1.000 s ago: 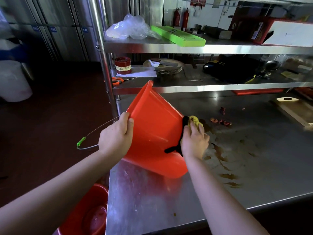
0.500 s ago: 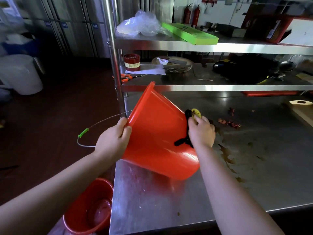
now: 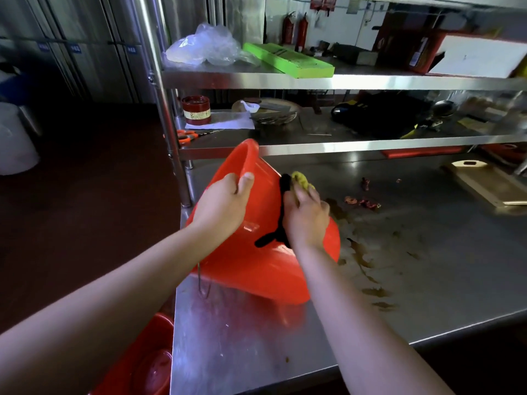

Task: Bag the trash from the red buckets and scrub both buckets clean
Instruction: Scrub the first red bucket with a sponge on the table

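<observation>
Head view: you have the red bucket [image 3: 251, 263] tipped on its side at the left end of the counter [image 3: 427, 295], with its mouth turned left and its base to the right.
Left hand: your left hand [image 3: 225, 206] grips the bucket's upper rim, with the thumb on the outer wall and the fingers curled over the edge.
Right hand: your right hand [image 3: 306, 220] is curled round a yellow scrubber [image 3: 302, 181] and presses it against the edge of the bucket's base.
Strap: a black strap [image 3: 281, 223] runs down the bucket wall, just beside your right hand.
Handle: the wire handle [image 3: 201, 280] hangs below the bucket, over the counter's left edge.
Second bucket: a second red bucket [image 3: 142, 363] stands on the floor to the lower left, beside the counter.
Counter mess: brown stains [image 3: 362, 252] trail to the right of the bucket, and red scraps [image 3: 362, 202] lie farther back.
Shelves: the top shelf holds a plastic bag [image 3: 205, 48] and a green box [image 3: 288, 59]. The lower shelf holds a red tin [image 3: 196, 109] and orange scissors [image 3: 185, 136].
</observation>
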`<state>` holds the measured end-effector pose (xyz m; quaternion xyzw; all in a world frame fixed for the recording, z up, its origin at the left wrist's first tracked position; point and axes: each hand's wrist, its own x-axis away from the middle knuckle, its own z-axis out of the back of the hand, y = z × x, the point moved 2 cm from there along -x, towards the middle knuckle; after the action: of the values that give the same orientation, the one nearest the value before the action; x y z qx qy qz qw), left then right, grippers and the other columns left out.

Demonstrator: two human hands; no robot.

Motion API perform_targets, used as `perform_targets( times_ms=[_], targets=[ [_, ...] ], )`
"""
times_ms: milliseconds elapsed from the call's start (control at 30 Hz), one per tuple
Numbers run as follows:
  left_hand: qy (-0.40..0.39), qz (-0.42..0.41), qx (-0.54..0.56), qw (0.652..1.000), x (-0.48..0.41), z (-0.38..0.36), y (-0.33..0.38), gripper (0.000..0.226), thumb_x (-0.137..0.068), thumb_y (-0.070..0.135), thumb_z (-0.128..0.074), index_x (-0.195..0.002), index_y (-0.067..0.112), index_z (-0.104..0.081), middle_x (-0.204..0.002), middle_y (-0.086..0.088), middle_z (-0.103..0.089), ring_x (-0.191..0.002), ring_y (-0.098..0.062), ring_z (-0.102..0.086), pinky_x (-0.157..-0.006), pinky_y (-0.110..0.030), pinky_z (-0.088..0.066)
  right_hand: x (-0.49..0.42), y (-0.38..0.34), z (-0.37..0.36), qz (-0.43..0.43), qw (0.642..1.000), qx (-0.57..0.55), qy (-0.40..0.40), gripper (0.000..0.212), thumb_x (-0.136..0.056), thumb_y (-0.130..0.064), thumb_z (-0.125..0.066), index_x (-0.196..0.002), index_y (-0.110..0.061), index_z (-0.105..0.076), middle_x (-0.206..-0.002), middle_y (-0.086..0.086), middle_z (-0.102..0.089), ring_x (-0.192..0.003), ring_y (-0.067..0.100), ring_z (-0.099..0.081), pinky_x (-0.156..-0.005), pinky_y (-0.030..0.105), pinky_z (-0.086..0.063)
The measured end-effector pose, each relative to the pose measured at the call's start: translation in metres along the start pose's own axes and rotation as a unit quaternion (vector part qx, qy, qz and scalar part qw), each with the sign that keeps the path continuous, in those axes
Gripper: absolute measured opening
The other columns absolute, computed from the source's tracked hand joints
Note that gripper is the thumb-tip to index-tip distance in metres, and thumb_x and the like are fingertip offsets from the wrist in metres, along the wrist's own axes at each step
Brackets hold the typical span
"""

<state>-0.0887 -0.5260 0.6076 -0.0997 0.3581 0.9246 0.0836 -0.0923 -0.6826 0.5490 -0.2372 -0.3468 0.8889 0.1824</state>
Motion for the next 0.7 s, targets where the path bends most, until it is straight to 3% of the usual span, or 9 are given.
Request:
perform_targets(
  times_ms=[133,233,433,533,600,700],
  targets=[
    [0.005,-0.065,-0.021,0.998,0.002,-0.006,0.000,0.040,-0.098,0.042,-0.031,-0.088,0.009,-0.052,-0.069,0.000,-0.054,-0.065,-0.022,-0.053,-0.057,-0.037,-0.039,0.003,-0.043,-0.005,0.093,0.995,-0.039,-0.014,0.042,-0.096,-0.037,-0.045,-0.138,-0.032,-0.047,-0.152,-0.003,-0.032,-0.121,0.028,-0.035,-0.106,0.040,-0.029],
    [-0.002,-0.070,0.001,0.998,0.005,-0.002,-0.014,0.041,-0.097,0.041,-0.034,-0.090,0.006,-0.053,-0.071,-0.008,-0.059,-0.067,-0.028,-0.056,-0.062,-0.043,-0.046,0.007,-0.024,-0.005,0.117,0.993,-0.023,-0.003,0.044,-0.094,-0.039,-0.047,-0.138,-0.032,-0.047,-0.151,-0.002,-0.034,-0.124,0.027,-0.036,-0.105,0.041,-0.031],
    [-0.014,-0.041,0.057,0.997,0.020,0.008,-0.041,0.036,-0.097,0.040,-0.036,-0.088,0.011,-0.056,-0.071,-0.014,-0.061,-0.064,-0.030,-0.058,-0.061,-0.047,-0.047,0.000,0.074,0.014,-0.096,0.995,0.018,-0.007,0.041,-0.094,-0.042,-0.042,-0.134,-0.037,-0.050,-0.147,-0.005,-0.040,-0.122,0.030,-0.040,-0.102,0.042,-0.032],
    [-0.009,-0.056,0.069,0.996,0.027,0.008,-0.045,0.048,-0.089,0.049,-0.034,-0.085,0.006,-0.055,-0.069,-0.018,-0.059,-0.061,-0.031,-0.056,-0.057,-0.047,-0.044,-0.004,0.075,0.020,-0.176,0.984,-0.002,-0.026,0.042,-0.094,-0.041,-0.037,-0.134,-0.039,-0.048,-0.147,-0.005,-0.038,-0.121,0.033,-0.038,-0.102,0.045,-0.031],
    [-0.008,-0.058,0.076,0.995,0.029,0.009,-0.046,0.056,-0.085,0.056,-0.032,-0.086,0.004,-0.055,-0.068,-0.018,-0.058,-0.061,-0.031,-0.055,-0.058,-0.048,-0.044,-0.006,0.049,0.017,-0.149,0.989,0.010,-0.022,0.041,-0.095,-0.040,-0.037,-0.134,-0.040,-0.048,-0.146,-0.005,-0.040,-0.118,0.034,-0.039,-0.100,0.044,-0.031],
    [-0.022,-0.069,0.080,0.994,0.030,0.009,-0.043,0.067,-0.080,0.062,-0.029,-0.096,0.003,-0.057,-0.071,-0.016,-0.061,-0.066,-0.030,-0.058,-0.064,-0.052,-0.047,-0.008,-0.010,0.005,-0.028,0.999,-0.013,-0.009,0.039,-0.095,-0.039,-0.039,-0.133,-0.041,-0.050,-0.144,-0.010,-0.043,-0.113,0.032,-0.043,-0.097,0.039,-0.033]
  ],
)
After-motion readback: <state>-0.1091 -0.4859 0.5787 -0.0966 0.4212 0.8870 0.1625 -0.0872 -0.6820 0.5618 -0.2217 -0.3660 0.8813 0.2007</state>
